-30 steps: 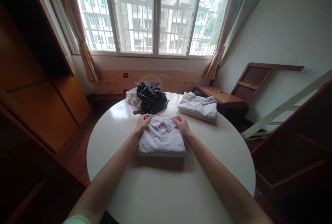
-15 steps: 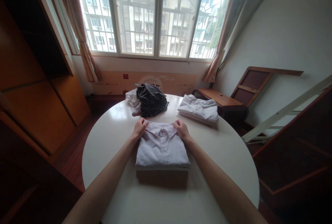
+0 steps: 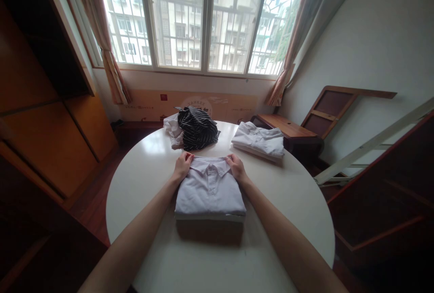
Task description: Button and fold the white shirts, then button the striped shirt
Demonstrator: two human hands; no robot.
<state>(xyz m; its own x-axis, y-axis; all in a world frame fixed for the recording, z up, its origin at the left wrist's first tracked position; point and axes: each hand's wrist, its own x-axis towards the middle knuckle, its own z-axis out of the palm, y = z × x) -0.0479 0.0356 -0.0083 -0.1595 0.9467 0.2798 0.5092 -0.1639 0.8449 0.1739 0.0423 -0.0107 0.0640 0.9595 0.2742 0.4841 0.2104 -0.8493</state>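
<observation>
A folded pale shirt (image 3: 210, 191) with its collar facing away from me is held just above the round white table (image 3: 152, 171); a shadow lies beneath its near edge. My left hand (image 3: 183, 165) grips the shirt's far left corner by the collar. My right hand (image 3: 236, 167) grips the far right corner. Both hands have their fingers curled onto the cloth.
A crumpled black striped garment (image 3: 197, 131) lies on a white one (image 3: 172, 130) at the table's far side. A second folded pale shirt (image 3: 259, 141) sits at the far right. A wooden desk (image 3: 285, 128) stands behind, cupboards (image 3: 50, 125) on the left.
Both hands have lifted the folded shirt slightly and drawn it nearer to me; a shadow now shows under its near edge. The other clothes have not moved.
</observation>
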